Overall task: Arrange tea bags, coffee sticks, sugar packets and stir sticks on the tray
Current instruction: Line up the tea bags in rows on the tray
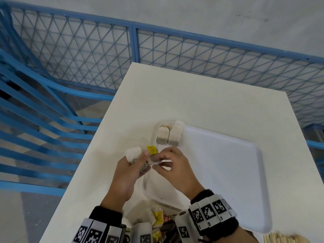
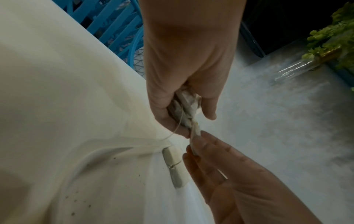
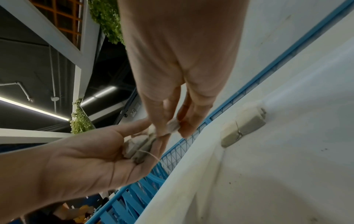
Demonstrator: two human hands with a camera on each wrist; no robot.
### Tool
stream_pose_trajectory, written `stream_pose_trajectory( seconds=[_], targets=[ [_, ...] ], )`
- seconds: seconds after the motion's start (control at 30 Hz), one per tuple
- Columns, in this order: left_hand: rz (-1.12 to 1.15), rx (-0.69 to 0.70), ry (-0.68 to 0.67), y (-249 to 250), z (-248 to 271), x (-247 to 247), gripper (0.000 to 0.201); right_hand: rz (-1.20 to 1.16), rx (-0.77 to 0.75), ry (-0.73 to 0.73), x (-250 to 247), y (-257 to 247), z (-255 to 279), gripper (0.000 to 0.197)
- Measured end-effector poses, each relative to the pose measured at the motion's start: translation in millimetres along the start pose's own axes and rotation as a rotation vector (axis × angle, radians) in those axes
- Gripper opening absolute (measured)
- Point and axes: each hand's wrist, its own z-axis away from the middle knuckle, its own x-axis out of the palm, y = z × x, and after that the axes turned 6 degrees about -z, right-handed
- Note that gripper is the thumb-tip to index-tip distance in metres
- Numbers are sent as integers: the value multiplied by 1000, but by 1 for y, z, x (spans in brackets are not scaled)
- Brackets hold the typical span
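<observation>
A white tray [image 1: 228, 172] lies on the white table [image 1: 192, 99]. Several tea bags [image 1: 169, 135] stand packed together in the tray's far left corner; they also show in the wrist views [image 2: 174, 165] [image 3: 245, 125]. Just left of the tray's edge, my left hand [image 1: 140, 159] holds a bunch of tea bags [image 3: 138, 148], with one yellow tag [image 1: 152, 149] sticking up. My right hand [image 1: 157, 161] meets it and pinches one tea bag [image 3: 173, 125] of that bunch between thumb and fingers. A thin string [image 2: 172, 133] hangs from the bunch.
A heap of tea bags and sachets [image 1: 157, 220] lies at the table's near edge between my wrists. Wooden stir sticks [image 1: 284, 238] lie at the near right. A blue chair [image 1: 35, 111] stands left of the table and a blue mesh fence [image 1: 157, 50] behind it.
</observation>
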Motion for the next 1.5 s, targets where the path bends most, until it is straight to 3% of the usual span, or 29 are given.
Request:
stream_pose_trajectory(
  seconds=[0.1, 0.2, 0.3, 0.4, 0.6, 0.8, 1.2, 1.37, 1.5],
  targets=[
    [-32, 46, 43, -1, -2, -2, 7, -34, -2, 2, 0, -4, 4, 19],
    [-31, 57, 53, -3, -3, -3, 14, -155, 180, 77, 0, -4, 0, 24],
    [-46, 60, 37, -4, -3, -4, 18, -280, 379, -4, -3, -2, -5, 22],
    [-53, 53, 28, -4, -2, -5, 14, -290, 414, -50, -6, 0, -8, 9],
    [42, 18, 78, -4, -2, -9, 12, -235, 474, 187, -14, 16, -29, 15],
    [86, 0, 79, -4, 0, -12, 13, -19, 441, 366, -16, 42, -53, 19],
    [33, 6, 7, -7, 3, -18, 23, 150, 405, 390, -4, 56, -68, 26],
    [32, -6, -2, -8, 3, -15, 20, 154, 374, 388, -6, 48, -63, 17],
    [11, 5, -11, -9, 4, -13, 17, 95, 305, 295, 0, 28, -48, 15]
  ],
)
